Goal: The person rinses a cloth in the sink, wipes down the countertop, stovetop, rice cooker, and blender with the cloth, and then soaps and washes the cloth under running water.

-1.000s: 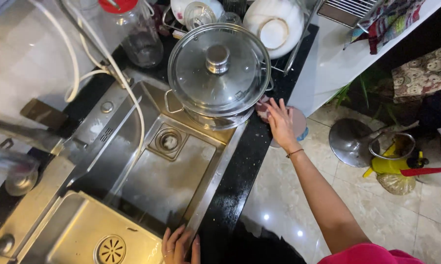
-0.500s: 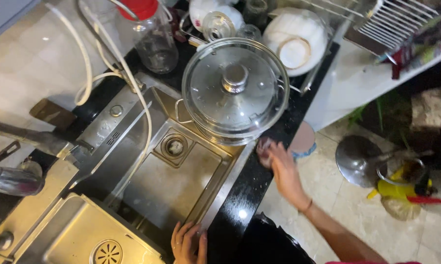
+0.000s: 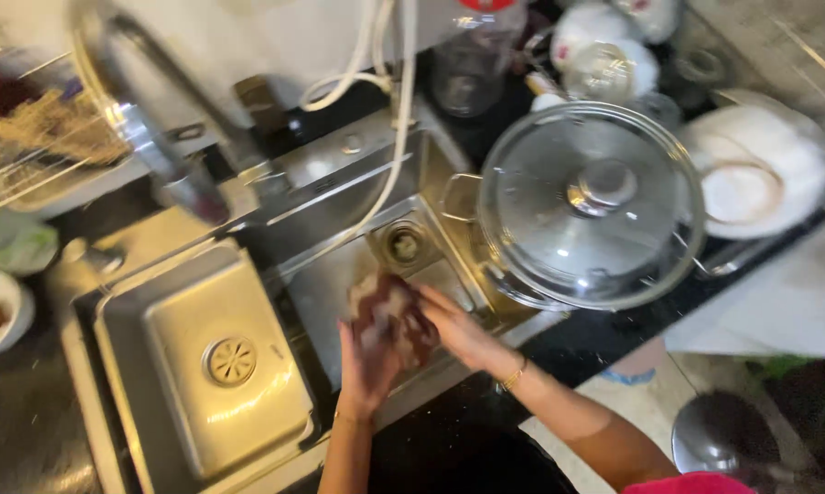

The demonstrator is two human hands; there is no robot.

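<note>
Grip: we see left hand [image 3: 366, 366] and right hand [image 3: 458, 331] both closed around a dark reddish cloth [image 3: 389, 316] | place: over the steel sink [image 3: 339, 284] | near: lidded pot [image 3: 591, 206] on sink edge, picture blurred

Left hand [image 3: 368, 361] raised, fingers curled, right hand [image 3: 456, 327] pressed against it, both forearms angled inward, bracelets at wrists
</note>
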